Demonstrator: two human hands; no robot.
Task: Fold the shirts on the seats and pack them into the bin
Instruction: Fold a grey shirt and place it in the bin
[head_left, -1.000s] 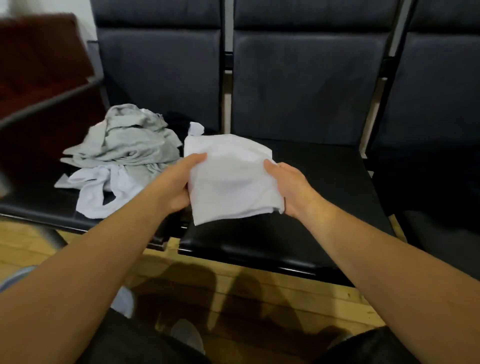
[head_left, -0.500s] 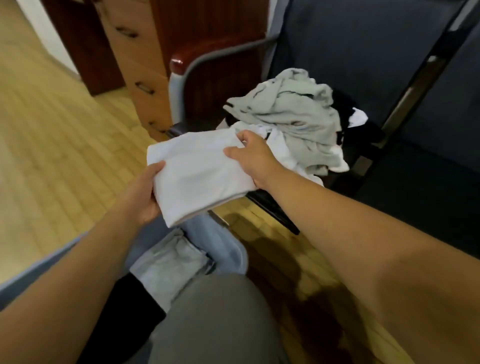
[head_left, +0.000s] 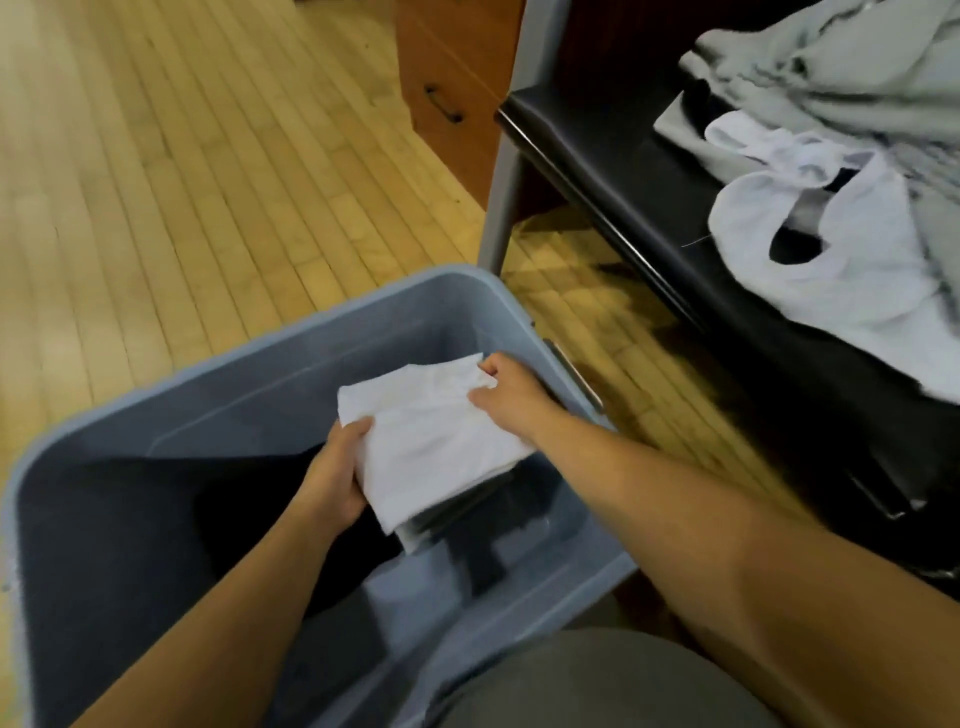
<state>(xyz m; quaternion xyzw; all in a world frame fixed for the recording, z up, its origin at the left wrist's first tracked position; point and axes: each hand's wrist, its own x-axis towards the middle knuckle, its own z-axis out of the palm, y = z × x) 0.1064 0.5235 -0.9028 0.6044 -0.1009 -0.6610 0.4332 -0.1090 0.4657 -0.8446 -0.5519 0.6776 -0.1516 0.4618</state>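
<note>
one view only, the head camera. both hands are inside the grey-blue bin (head_left: 249, 400), and each grips the same folded white shirt (head_left: 441, 441). the left hand (head_left: 332, 480) holds the near-left edge with the thumb on top; its fingers curl under the cloth, out of sight. the right hand (head_left: 511, 397) pinches the far-right corner, knuckles up, fingertips buried in the fabric. the shirt sits tilted over the right half of the bin, below the rim. whether its underside touches what lies beneath cannot be told. under it, darker folded layers (head_left: 462, 514) show only as thin edges. a black mass (head_left: 260, 525) on the bin floor is too dark to identify. the bin's near side is cut off by the frame and by a grey-clad knee (head_left: 597, 680). at right, unfolded grey and white shirts (head_left: 872, 270) lie heaped on a black seat (head_left: 613, 171), blurred and cropped by the frame edge. a wooden drawer unit (head_left: 457, 73) stands behind on a plank floor (head_left: 182, 182).
</note>
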